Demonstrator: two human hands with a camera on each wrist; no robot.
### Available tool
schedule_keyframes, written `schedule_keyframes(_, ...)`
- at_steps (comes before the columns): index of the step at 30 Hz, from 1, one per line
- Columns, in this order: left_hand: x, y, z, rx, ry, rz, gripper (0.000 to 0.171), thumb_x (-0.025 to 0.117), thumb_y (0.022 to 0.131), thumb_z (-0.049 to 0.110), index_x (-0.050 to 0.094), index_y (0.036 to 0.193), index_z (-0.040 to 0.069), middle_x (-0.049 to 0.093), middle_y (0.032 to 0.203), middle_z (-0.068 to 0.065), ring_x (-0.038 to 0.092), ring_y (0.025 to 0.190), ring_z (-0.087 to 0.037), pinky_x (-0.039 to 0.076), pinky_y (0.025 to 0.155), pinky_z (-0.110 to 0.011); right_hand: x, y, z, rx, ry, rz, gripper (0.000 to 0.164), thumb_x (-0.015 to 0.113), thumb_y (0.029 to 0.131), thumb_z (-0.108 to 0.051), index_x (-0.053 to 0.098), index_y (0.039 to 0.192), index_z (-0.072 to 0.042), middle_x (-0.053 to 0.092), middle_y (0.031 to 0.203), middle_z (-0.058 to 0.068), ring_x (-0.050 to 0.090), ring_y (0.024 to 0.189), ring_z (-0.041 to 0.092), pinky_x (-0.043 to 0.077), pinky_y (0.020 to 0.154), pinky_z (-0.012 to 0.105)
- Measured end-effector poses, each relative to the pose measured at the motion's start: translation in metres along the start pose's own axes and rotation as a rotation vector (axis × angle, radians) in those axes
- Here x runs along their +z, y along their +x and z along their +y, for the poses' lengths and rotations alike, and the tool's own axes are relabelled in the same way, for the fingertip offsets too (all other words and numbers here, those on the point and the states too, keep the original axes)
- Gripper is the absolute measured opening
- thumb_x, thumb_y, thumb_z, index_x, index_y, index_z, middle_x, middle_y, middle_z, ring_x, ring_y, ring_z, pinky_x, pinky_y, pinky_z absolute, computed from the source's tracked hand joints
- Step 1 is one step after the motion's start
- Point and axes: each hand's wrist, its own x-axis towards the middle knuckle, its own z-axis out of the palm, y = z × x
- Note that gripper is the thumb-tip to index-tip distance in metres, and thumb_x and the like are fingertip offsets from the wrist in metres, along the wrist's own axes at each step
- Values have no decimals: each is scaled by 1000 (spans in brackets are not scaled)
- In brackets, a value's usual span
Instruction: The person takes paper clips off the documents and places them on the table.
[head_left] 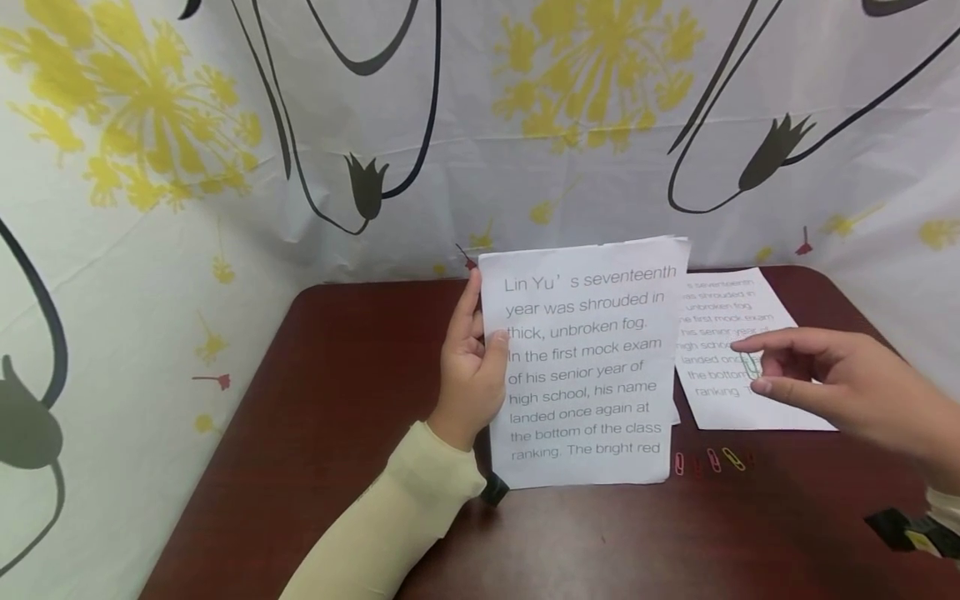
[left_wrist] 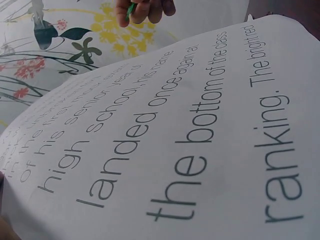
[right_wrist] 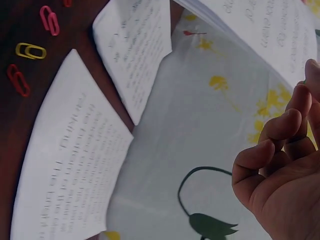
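Note:
Upright above the table, my left hand (head_left: 474, 367) grips a stack of printed paper sheets (head_left: 585, 367) by its left edge, thumb in front and fingers behind. The same sheets' large print (left_wrist: 200, 125) fills most of the left wrist view. To the right of the stack, my right hand (head_left: 832, 379) pinches a green paper clip (head_left: 751, 367) between thumb and index finger, apart from the sheets. In the right wrist view the other fingers of the right hand (right_wrist: 285, 150) are curled, and only a speck of green shows at the fingertips.
Another printed sheet (head_left: 720, 408) lies on the dark red table (head_left: 360, 400) behind the right hand. In front of it sit several loose paper clips, among them a yellow clip (head_left: 733, 458) and a pink clip (head_left: 713, 459). A flower-patterned cloth (head_left: 600, 192) hangs behind the table.

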Motion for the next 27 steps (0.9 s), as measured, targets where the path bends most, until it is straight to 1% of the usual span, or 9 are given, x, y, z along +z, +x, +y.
schedule_keyframes(2, 0, 0, 0, 0, 0, 2, 83, 46, 106, -8, 22, 168, 43, 67, 141, -5, 78, 103, -31, 66, 82, -44, 1, -5, 6, 34, -11, -3, 49, 79, 85, 10, 75, 119, -25, 60, 80, -7, 49, 66, 9, 34, 50, 28)
schedule_keyframes(5, 0, 1, 0, 2, -3, 4, 83, 46, 106, -8, 23, 168, 42, 67, 141, -5, 78, 104, -31, 66, 82, -44, 3, -13, 15, 61, -8, -8, 47, 79, 86, 9, 75, 120, -24, 60, 80, -6, 49, 65, 9, 34, 50, 28)
schedule_keyframes(12, 1, 1, 1, 8, -3, 6, 82, 46, 106, -7, 23, 168, 42, 67, 142, -5, 78, 104, -31, 66, 82, -44, 8, -25, 34, 75, -2, -1, 42, 80, 86, 8, 76, 120, -16, 59, 79, -6, 51, 68, 8, 36, 53, 26)
schedule_keyframes(20, 1, 1, 1, 9, -7, 6, 82, 46, 106, -7, 23, 167, 42, 67, 143, -4, 78, 106, -31, 66, 82, -44, 12, -35, 46, 116, -32, 4, 40, 81, 86, 6, 76, 118, -18, 59, 78, -6, 50, 68, 7, 35, 53, 26)
schedule_keyframes(24, 1, 1, 0, 10, -10, 9, 82, 45, 106, -7, 24, 168, 42, 67, 143, -5, 78, 105, -31, 66, 82, -44, 13, -40, 52, 139, -49, -13, 40, 82, 86, 3, 76, 118, -20, 56, 77, -6, 48, 67, 8, 33, 52, 27)
schedule_keyframes(27, 1, 1, 0, 12, -11, 13, 82, 45, 106, -8, 24, 168, 41, 68, 142, -6, 78, 104, -32, 67, 80, -44, 16, -43, 57, 138, -64, -25, 40, 83, 85, 3, 76, 116, -21, 54, 76, -6, 46, 65, 9, 32, 52, 27)
